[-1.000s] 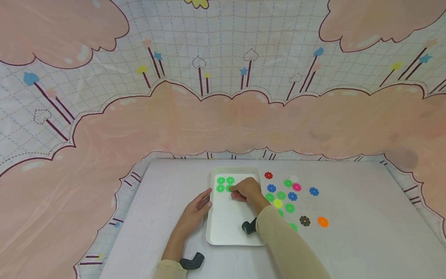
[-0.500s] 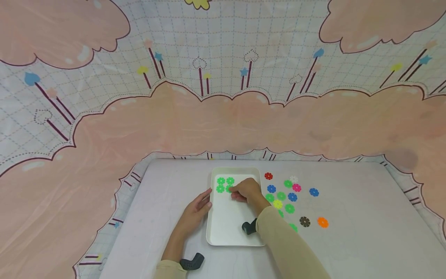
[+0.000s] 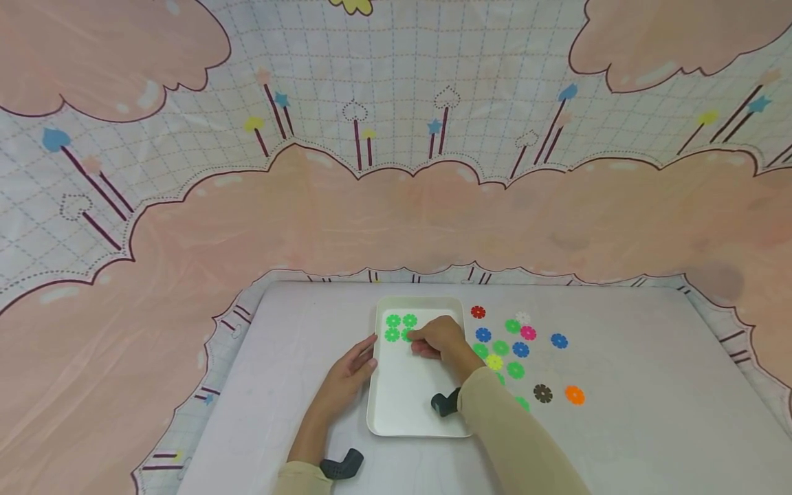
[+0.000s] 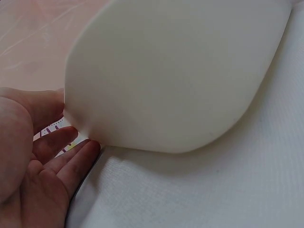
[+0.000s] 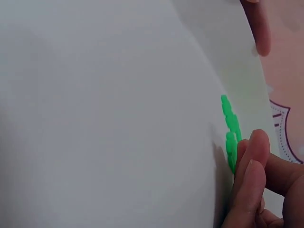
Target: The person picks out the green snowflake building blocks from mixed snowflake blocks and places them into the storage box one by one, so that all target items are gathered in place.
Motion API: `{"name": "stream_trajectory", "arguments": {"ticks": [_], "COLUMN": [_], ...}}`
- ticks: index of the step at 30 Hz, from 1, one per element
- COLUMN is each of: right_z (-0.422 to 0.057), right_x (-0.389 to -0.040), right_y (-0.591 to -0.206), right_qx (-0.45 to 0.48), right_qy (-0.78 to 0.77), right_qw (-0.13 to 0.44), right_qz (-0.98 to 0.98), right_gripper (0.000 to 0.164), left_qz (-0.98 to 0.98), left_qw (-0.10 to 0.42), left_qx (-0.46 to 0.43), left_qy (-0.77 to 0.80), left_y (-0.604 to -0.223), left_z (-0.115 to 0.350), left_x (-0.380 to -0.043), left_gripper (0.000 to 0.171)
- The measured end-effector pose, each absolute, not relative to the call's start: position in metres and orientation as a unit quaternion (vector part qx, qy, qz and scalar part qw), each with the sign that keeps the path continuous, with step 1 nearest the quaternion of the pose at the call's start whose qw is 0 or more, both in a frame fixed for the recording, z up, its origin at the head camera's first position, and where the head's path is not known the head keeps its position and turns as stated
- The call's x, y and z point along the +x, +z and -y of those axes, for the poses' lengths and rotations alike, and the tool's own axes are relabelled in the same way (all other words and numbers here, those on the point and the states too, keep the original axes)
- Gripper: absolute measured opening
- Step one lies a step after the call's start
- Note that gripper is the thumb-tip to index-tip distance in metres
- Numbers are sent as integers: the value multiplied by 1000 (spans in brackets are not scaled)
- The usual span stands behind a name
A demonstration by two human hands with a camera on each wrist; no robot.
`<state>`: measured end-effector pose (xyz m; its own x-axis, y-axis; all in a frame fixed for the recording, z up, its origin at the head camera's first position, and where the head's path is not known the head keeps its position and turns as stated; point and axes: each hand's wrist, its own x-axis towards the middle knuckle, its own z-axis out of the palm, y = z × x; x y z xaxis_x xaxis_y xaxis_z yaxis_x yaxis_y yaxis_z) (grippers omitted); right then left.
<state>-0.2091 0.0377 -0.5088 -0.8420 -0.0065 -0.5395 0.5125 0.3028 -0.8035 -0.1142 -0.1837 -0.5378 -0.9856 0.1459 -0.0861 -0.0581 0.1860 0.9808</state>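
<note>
A white rectangular tray (image 3: 421, 405) lies on the table. Toward its far left corner, green interlocking snowflake discs (image 3: 392, 335) sit in two short rows. My right hand (image 3: 442, 337) reaches over the tray, thumb and curled fingers together at the nearest right-hand green disc (image 3: 405, 335), partly covering it. In the right wrist view, fingertips (image 5: 259, 142) meet beside the green discs (image 5: 231, 149). Along the tray's left side, my left hand (image 3: 346, 377) touches the rim with loosely extended fingers; the left wrist view shows its fingertips (image 4: 92, 146) against the tray's outer wall (image 4: 166, 95).
Right of the tray, loose discs are scattered, among them a red disc (image 3: 478, 312), a yellow disc (image 3: 493, 361), a brown disc (image 3: 542, 393) and an orange disc (image 3: 575, 394). My right forearm overlaps some green ones. A patterned cloth (image 3: 433, 220) hangs behind the white table (image 3: 631, 357).
</note>
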Motion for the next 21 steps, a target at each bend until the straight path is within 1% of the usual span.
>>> {"name": "stream_trajectory", "arguments": {"ticks": [6, 11, 17, 21], "right_z": [-41, -45, -55, -66], "right_x": [-209, -208, -207, -207], "right_y": [-509, -503, -486, -471], "right_qx": [155, 130, 95, 83], "right_qy": [-600, -614, -615, -598], "right_qw": [241, 242, 214, 197], "right_qz": [-747, -740, -753, -772], "right_gripper": [21, 20, 21, 26], "left_qz": [-767, -765, -766, -771], "left_qw": [79, 77, 78, 76], "left_qx": [28, 30, 30, 31], "left_qy": [637, 639, 637, 631], "left_y": [-536, -536, -536, -536], "left_z": [183, 183, 183, 183], "left_x": [-114, -114, -113, -113], "left_gripper": [53, 53, 53, 53]}}
